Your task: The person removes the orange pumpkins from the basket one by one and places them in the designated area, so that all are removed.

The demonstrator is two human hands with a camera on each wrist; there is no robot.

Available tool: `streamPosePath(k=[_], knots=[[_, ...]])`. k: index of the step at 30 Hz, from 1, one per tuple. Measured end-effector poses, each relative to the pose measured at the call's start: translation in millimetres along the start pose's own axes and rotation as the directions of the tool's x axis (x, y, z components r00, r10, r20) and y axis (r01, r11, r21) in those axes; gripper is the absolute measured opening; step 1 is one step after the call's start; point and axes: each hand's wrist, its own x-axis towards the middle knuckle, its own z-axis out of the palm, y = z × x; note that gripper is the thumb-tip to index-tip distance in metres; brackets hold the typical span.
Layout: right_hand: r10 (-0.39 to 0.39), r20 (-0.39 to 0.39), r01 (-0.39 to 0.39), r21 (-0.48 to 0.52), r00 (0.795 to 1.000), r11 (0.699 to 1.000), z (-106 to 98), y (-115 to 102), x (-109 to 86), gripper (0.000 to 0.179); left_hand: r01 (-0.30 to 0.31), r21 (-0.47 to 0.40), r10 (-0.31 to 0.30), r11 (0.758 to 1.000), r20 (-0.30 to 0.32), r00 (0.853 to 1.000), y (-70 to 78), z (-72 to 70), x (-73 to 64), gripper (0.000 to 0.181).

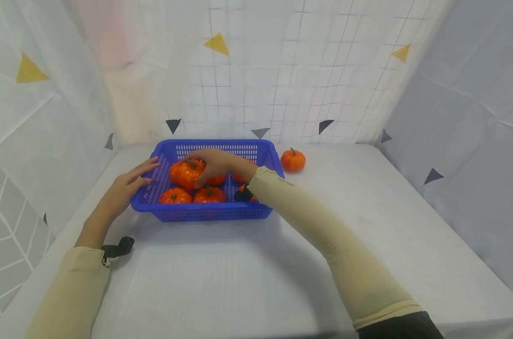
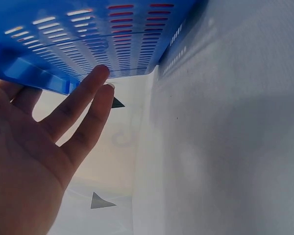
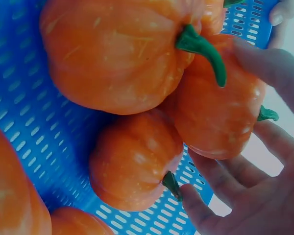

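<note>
My right hand (image 1: 217, 162) reaches into a blue plastic basket (image 1: 214, 212) and grips a small orange pumpkin (image 1: 189, 176) with a green stem. In the right wrist view the thumb lies on one side of this pumpkin (image 3: 213, 112) and the fingers curve round the other. Several more pumpkins lie about it, among them a front one (image 1: 209, 194) and a front-left one (image 1: 175, 196). My left hand (image 1: 119, 194) rests at the basket's left rim with fingers extended. Two of its fingers (image 2: 83, 107) lie along the basket's slotted outside in the left wrist view.
One pumpkin (image 1: 293, 160) sits outside the basket, to its right on the white table (image 1: 387, 226). White sheeting with a grid pattern (image 1: 256, 70) stands behind, and pale panels close in both sides. A black wrist strap (image 1: 119, 247) is on the left wrist.
</note>
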Motion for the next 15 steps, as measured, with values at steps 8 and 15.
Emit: streamPosePath(k=[8,15], knots=[[0.067,-0.085,-0.062,0.057,0.994,0.996,-2.5,-0.7,-4.5,0.067,0.014,0.010,-0.014,1.000,0.000,1.000,3.4,0.1,-2.0,0.050],[0.057,-0.112,-0.050,0.064,0.992,0.997,-7.6,2.7,-7.2,0.063,0.022,0.012,-0.022,1.000,0.002,1.000,2.4,0.1,-1.2,0.051]])
